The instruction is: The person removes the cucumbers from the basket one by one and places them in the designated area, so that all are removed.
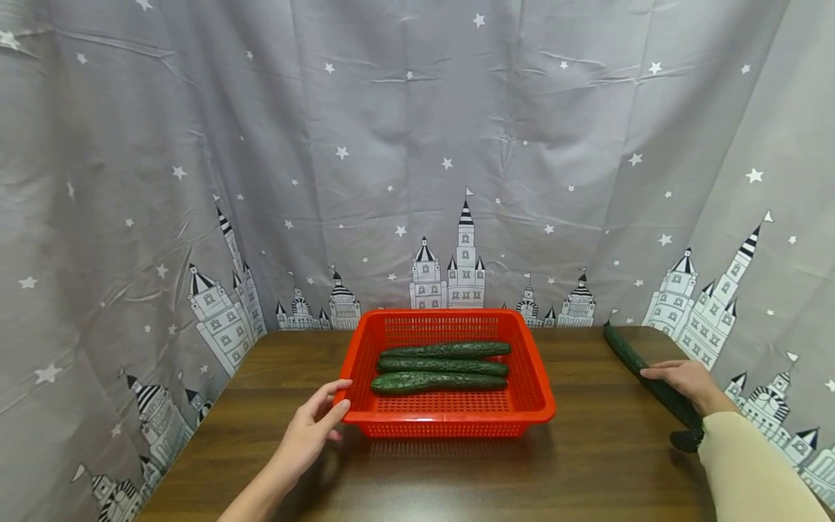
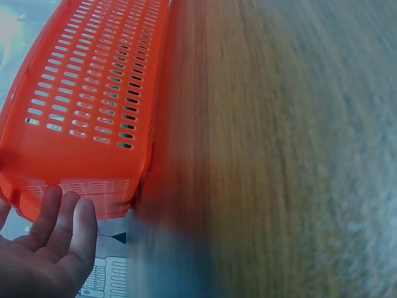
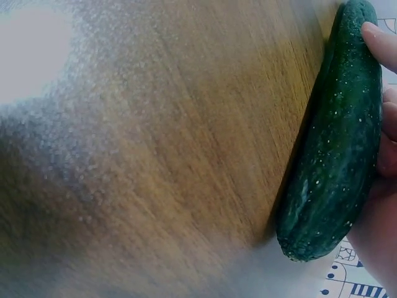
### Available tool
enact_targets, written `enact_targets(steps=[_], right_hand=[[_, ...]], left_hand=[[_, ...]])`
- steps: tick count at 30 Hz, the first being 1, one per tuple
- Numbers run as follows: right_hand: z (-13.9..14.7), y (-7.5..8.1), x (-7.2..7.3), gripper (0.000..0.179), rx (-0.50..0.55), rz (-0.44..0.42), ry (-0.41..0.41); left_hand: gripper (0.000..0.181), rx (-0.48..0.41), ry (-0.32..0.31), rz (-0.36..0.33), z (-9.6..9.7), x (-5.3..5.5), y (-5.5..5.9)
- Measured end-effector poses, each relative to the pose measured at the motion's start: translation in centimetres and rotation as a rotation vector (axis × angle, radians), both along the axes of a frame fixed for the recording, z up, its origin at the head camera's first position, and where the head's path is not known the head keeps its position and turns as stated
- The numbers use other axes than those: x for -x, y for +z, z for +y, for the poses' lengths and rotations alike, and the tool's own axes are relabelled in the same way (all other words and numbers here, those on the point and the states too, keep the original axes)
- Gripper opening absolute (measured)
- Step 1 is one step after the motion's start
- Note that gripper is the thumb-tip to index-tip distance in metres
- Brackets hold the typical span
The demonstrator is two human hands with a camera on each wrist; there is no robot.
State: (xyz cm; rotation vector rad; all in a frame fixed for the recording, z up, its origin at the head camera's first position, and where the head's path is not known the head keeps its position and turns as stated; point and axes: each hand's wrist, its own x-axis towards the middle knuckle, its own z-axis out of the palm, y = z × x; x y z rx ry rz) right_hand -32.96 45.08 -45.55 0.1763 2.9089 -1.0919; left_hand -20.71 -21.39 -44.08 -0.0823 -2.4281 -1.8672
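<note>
A red plastic basket [image 1: 450, 417] stands on the wooden table with three long dark green cucumbers [image 1: 438, 382] lying side by side in it. My left hand [image 1: 312, 428] holds the basket's near left corner. Its thumb and forefinger lie at the rim, while other fingers [image 2: 85, 223] touch the outer end wall in the left wrist view. Far to the right, my right hand [image 1: 688, 380] grips another cucumber [image 3: 338, 136] along the table's right side. The thumb lies across this cucumber and the other fingers are partly hidden behind it.
The brown wooden table [image 1: 607, 449] extends around the basket. A grey curtain [image 1: 417, 145] printed with white stars and castles hangs behind the table and along both sides. A small black object [image 1: 686, 440] shows at the right wrist.
</note>
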Motion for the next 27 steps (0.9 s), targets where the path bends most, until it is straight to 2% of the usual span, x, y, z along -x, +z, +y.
enact_targets(steps=[12,27], right_hand=[[-0.03,-0.20,0.24,0.066,-0.004,-0.015,0.010],[-0.70,0.45,-0.29,0.055,0.043,0.001,-0.007]], left_hand=[[0.038,-0.001,0.000,-0.003,-0.06,0.08,-0.09],[0.039,0.005,0.004,-0.020,-0.10,0.05,-0.04]])
